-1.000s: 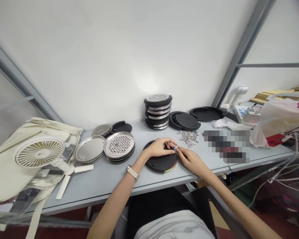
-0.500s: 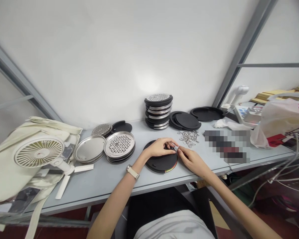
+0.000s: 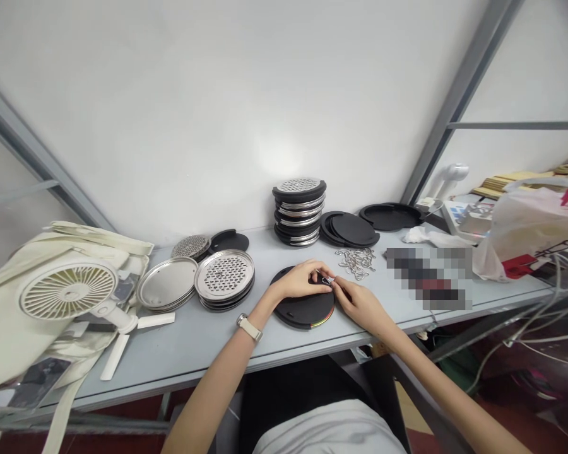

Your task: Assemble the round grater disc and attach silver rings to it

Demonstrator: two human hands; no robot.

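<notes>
A small bent metal wire clip [image 3: 327, 281] is pinched between my two hands, just over the far right part of a round black disc [image 3: 300, 312]. My left hand [image 3: 305, 279] lies across the disc with its fingers curled round to the clip. From the right, my right hand [image 3: 357, 304] grips the same clip between thumb and forefinger. The disc lies flat near the table's front edge, with a shiny metal rim showing at its lower right. Behind my right hand is a loose pile of wire clips [image 3: 357, 261]. My fingers partly hide the clip.
Left of the disc stand stacked metal grater plates [image 3: 224, 275] and plain metal discs [image 3: 166, 284]. A tall stack of assembled graters [image 3: 300, 212] is at the wall, beside black lids [image 3: 353, 229]. A white fan [image 3: 71, 291] and a plastic bag [image 3: 525, 221] flank the table [image 3: 194, 343].
The wire clip has turned slightly between my fingers, and its loop shows more clearly. Both hands stay over the disc. The whole view has shifted a little.
</notes>
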